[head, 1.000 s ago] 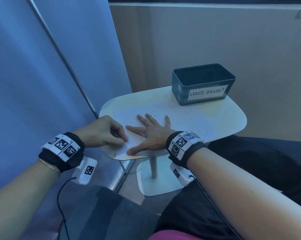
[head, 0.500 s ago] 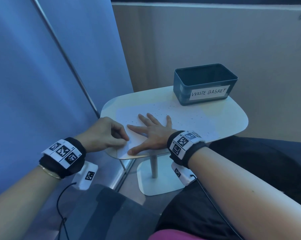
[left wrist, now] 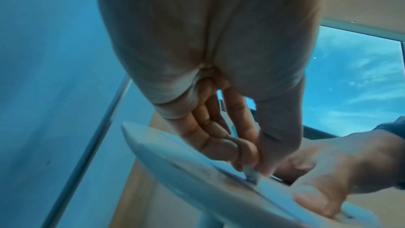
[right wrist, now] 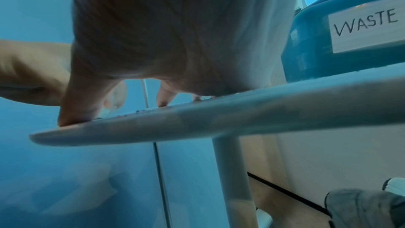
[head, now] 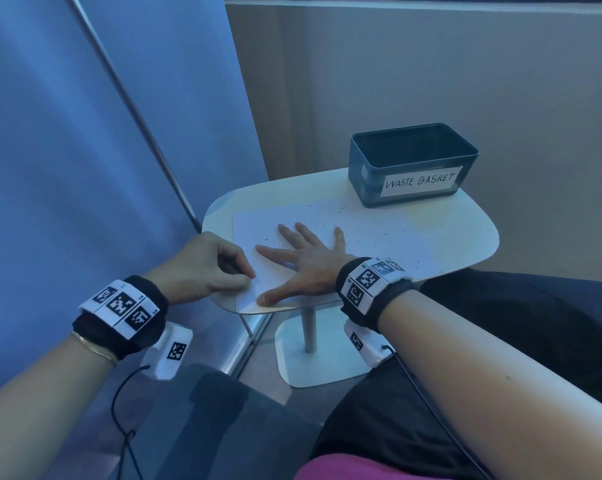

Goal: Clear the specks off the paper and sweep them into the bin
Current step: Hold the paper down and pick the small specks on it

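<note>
Left hand [head: 209, 268] curled, pinching the near-left corner of the paper [head: 372, 233]; left wrist view shows the pinch, thumb against fingertips [left wrist: 245, 152]. Right hand [head: 306, 261] flat, fingers spread, pressing the paper on the tabletop [head: 465, 237]. Head view alone shows specks [head: 330, 216] scattered toward the bin [head: 413, 164] at the far edge.

blue partition [head: 84, 168] | beige wall [head: 431, 81] | white pedestal table [head: 465, 237]
</note>
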